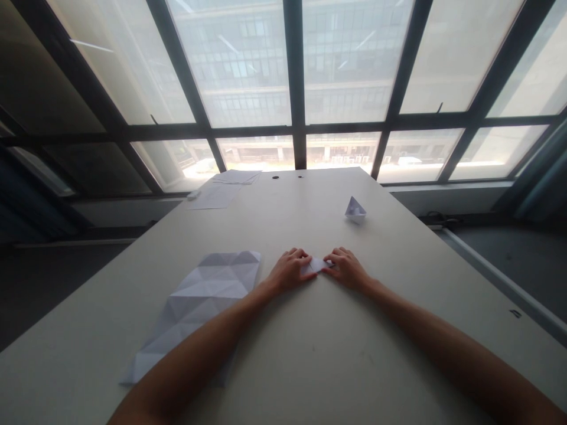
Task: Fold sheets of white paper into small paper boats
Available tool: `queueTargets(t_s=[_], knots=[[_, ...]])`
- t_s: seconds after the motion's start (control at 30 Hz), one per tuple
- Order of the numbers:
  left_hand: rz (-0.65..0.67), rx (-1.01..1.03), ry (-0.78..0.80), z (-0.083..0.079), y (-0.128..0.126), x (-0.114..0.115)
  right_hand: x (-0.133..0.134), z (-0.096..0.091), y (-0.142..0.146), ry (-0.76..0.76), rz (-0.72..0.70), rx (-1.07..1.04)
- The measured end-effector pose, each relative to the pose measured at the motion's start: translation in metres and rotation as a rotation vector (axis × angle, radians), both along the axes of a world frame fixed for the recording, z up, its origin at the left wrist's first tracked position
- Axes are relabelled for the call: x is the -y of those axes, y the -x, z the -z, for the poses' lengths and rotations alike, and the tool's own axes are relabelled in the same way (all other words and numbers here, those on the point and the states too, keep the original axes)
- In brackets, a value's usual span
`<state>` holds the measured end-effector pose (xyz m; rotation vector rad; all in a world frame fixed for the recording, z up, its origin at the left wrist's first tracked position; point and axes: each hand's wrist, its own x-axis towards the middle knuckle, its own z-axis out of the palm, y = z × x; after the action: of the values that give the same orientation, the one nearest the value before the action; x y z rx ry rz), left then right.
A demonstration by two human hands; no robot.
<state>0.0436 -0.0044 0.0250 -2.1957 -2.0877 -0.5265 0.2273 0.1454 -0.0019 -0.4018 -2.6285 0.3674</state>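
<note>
The left hand [290, 268] pinches the folded paper [316, 265] at its nine o'clock end, fingers curled over the far side and thumb along the near edge. The paper is small and lies low, in the middle of the desk [305, 221]. It should be very light, soft in single layers and stiffer where folds stack, liable to slide on the smooth top and easily dented or torn. The ends and creased edges look the best places to hold, with light fingertip pressure. The right hand [348, 268] pinches the three o'clock end in much the same way; the exact fingertip contact is partly hidden.

Around the paper, a large creased sheet [212, 289] lies between eight and nine o'clock, the left forearm passing over part of it, so room is tightest there. Loose sheets [217, 196] lie between ten and eleven, near the desk's far left corner. Straight out at twelve the top is bare up to the far edge. A folded paper boat [355, 212] stands between one and two, apart from the right hand. Toward three, open surface runs to the slanting right edge.
</note>
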Motion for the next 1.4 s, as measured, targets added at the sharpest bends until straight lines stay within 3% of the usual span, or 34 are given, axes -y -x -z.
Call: queueTargets(t_s=[0.5,0.7,0.93,1.17,1.4], knots=[[0.048,0.132,-0.072,0.001,0.001,-0.003,0.0,-0.001,0.001,0.068,0.002,-0.053],[0.104,0.305,-0.155,0.005,0.003,-0.005,-0.001,-0.002,0.004,0.164,0.029,-0.157],[0.187,0.559,-0.165,0.015,0.001,-0.01,-0.003,0.003,0.002,0.185,-0.037,-0.229],[0.16,0.345,-0.11,0.025,0.01,-0.014,-0.004,0.007,0.001,0.053,-0.093,-0.147],[0.158,0.266,-0.054,0.024,0.01,-0.012,0.001,0.001,0.0,-0.038,-0.091,-0.057]])
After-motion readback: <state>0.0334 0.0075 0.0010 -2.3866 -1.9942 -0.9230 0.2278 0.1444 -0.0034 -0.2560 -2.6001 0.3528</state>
